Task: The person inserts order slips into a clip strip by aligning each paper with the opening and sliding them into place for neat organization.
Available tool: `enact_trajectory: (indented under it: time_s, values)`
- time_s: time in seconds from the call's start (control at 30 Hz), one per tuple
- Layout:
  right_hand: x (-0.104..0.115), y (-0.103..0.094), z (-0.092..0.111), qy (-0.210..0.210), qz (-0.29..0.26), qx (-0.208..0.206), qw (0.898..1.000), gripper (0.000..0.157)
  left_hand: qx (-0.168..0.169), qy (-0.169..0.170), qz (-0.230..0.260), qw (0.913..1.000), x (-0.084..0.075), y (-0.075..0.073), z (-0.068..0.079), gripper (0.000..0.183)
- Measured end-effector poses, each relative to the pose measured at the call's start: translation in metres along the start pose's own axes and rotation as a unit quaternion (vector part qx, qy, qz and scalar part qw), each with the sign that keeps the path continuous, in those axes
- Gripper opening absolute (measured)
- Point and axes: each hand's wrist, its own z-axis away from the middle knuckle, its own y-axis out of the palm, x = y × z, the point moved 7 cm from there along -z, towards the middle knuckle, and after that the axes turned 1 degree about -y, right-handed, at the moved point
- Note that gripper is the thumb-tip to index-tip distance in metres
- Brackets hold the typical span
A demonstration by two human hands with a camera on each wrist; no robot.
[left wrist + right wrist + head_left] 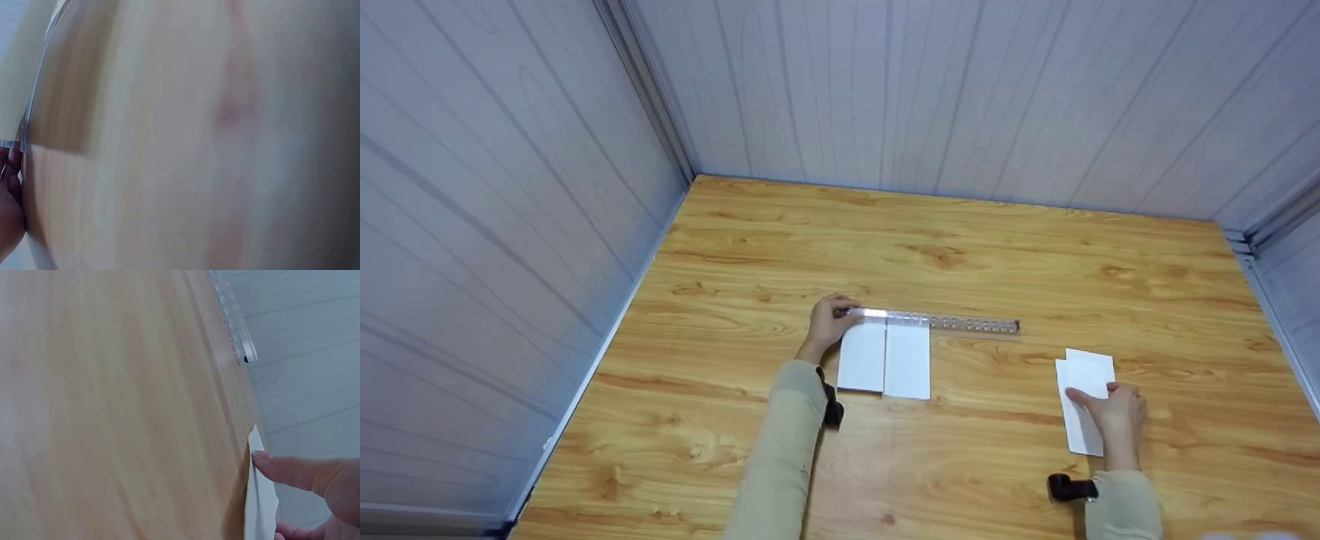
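My left hand (829, 324) grips the left end of a long clear plastic strip (960, 322) with a row of round shapes along it. The strip lies across the top edges of two white paper sheets (907, 364), which lie side by side with a thin gap. Farther right, my right hand (1121, 420) pinches two overlapping white sheets (1087, 369), offset from each other. In the right wrist view, the thumb (287, 469) presses on the held paper (260, 509), which casts a shadow on the table. Only part of the left hand (10, 211) shows in the left wrist view.
The wood-grain table (945, 255) is bounded by pale panel walls (885, 90) at the back and sides. A dark wrist device (831, 405) sits at the left cuff, another dark device (1069, 487) at the right.
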Motion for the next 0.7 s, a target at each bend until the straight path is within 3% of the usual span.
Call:
enact_trajectory:
  time_s: [0.47, 0.53, 0.7]
  values:
    - [-0.001, 0.000, -0.001, 0.001, -0.024, -0.009, 1.000, 0.083, -0.001, -0.017, 0.001, 0.9998, 0.002, 0.001, -0.001, 0.017]
    - [-0.001, 0.001, -0.001, 0.006, -0.036, -0.008, 0.999, 0.082, -0.001, -0.014, 0.013, 0.9998, -0.008, -0.001, 0.002, 0.017]
    - [-0.001, 0.001, -0.001, 0.007, -0.047, -0.010, 0.999, 0.079, 0.001, -0.016, 0.013, 0.9998, -0.008, -0.001, 0.002, 0.017]
